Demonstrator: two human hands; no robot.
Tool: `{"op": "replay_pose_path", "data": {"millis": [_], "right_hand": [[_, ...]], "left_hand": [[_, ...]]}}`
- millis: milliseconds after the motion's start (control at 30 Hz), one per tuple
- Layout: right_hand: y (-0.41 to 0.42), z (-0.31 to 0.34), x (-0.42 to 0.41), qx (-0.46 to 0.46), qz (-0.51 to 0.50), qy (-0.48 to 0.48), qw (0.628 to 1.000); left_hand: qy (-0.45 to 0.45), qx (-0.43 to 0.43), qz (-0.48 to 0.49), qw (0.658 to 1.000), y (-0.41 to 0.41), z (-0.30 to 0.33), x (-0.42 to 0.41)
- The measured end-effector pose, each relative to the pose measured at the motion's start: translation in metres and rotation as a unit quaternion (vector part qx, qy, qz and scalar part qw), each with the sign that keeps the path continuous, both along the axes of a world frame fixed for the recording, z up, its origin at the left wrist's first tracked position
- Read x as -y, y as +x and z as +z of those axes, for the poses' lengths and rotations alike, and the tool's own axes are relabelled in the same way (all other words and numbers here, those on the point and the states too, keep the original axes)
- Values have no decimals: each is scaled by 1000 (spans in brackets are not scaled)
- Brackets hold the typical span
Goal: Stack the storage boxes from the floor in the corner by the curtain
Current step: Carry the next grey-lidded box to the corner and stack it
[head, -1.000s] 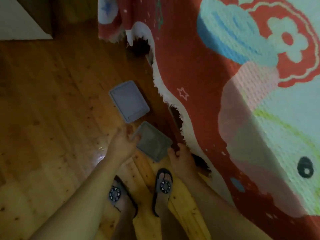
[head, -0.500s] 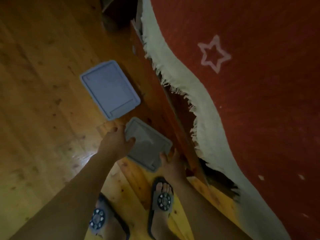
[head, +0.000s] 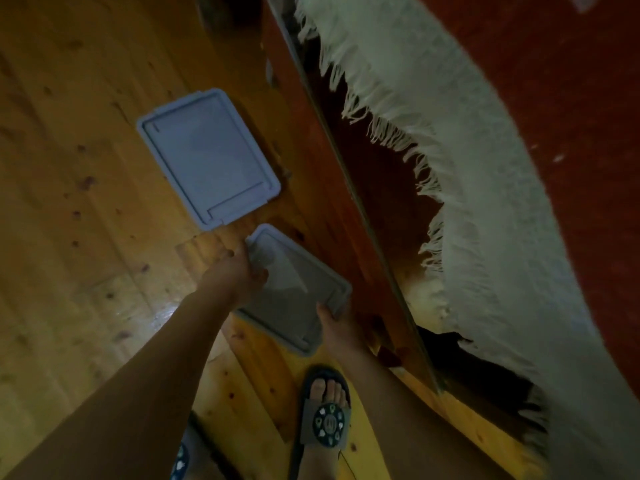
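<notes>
Two grey-blue lidded storage boxes lie on the wooden floor beside the curtain. The nearer, smaller box [head: 294, 289] is held at both ends: my left hand [head: 239, 271] grips its far left corner and my right hand [head: 337, 323] grips its near right edge. The larger box [head: 207, 157] sits just beyond it, untouched, lid up. Whether the small box is off the floor I cannot tell.
A red curtain [head: 554, 168] with a pale fringed hem [head: 433, 168] hangs at the right over a dark wooden sill [head: 346, 188]. My sandalled feet [head: 325, 420] stand right below the small box. Bare wooden floor [head: 69, 202] spreads to the left.
The view has dropped closer to the floor. Both hands went from reaching beside the small box to closing on its ends.
</notes>
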State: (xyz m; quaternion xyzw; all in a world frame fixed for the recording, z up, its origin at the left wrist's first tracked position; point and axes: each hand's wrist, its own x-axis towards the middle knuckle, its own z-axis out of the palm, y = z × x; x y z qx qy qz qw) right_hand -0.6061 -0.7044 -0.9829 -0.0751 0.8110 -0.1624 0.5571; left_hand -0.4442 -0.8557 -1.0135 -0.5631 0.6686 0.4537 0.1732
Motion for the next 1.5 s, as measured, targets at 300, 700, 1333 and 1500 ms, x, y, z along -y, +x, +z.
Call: {"op": "replay_pose_path", "data": {"millis": [300, 700, 1333, 1500], "right_hand": [[4, 19, -4, -35, 27, -24, 999], [30, 166, 26, -88, 117, -99, 984], [100, 403, 160, -197, 270, -260, 906], [107, 461, 179, -242, 268, -305, 881]], "left_hand": [[-27, -24, 39, 999, 13, 21, -9], [-65, 10, 98, 993, 60, 171, -8], [-251, -7, 336, 908, 170, 412, 41], [-295, -15, 351, 889, 182, 467, 47]]}}
